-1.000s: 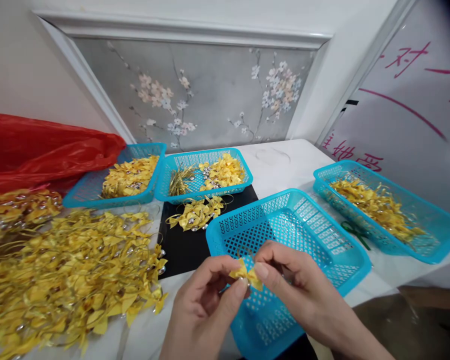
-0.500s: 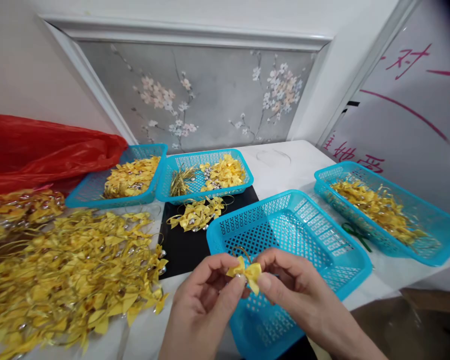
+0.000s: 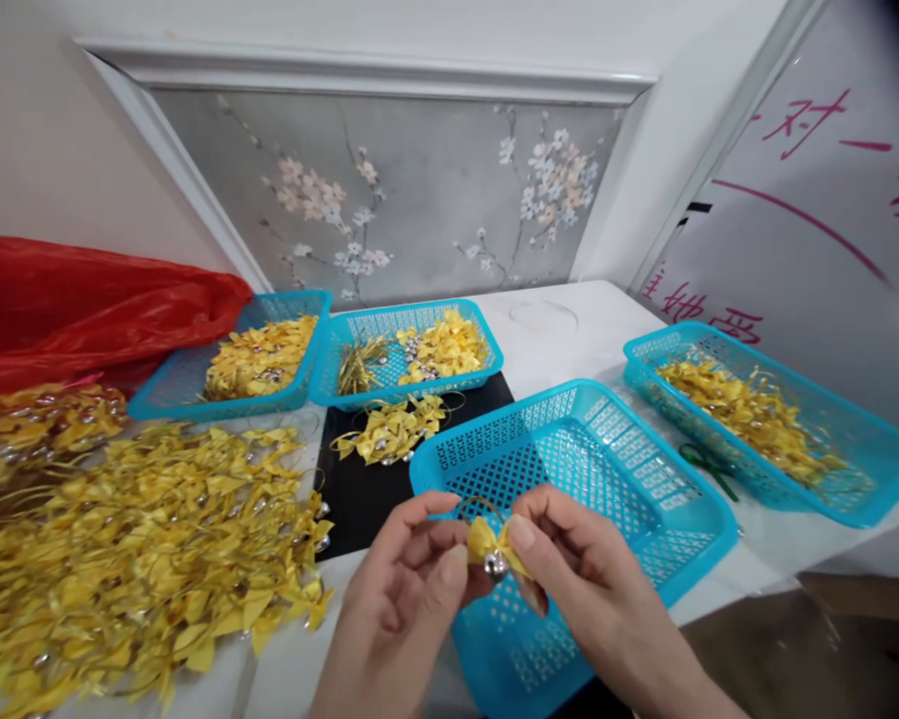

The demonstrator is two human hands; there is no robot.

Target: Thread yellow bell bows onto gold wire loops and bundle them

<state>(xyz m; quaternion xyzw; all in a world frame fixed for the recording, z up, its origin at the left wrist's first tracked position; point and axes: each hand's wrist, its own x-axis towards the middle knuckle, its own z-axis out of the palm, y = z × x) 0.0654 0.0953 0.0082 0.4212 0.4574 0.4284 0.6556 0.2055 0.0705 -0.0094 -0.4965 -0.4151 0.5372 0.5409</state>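
Observation:
My left hand [image 3: 405,609] and my right hand [image 3: 584,589] pinch a small yellow ribbon bow [image 3: 492,544] between their fingertips. A silver bell [image 3: 495,566] hangs at the bow's centre, and a thin gold loop arches above it. Both hands hover over the near corner of an empty blue plastic basket [image 3: 606,469]. A small heap of similar bows [image 3: 394,427] lies on a black mat [image 3: 360,494] just beyond my left hand.
A large pile of yellow bows [image 3: 135,559] covers the table's left. Two blue baskets [image 3: 195,374] [image 3: 412,330] with yellow pieces stand at the back, another basket [image 3: 869,469] at the right. Green scissors [image 3: 708,467] lie beside it. A red plastic bag [image 3: 82,310] sits far left.
The bow has turned in my fingers, so the silver bell now faces me. Both hands stayed over the basket's near corner.

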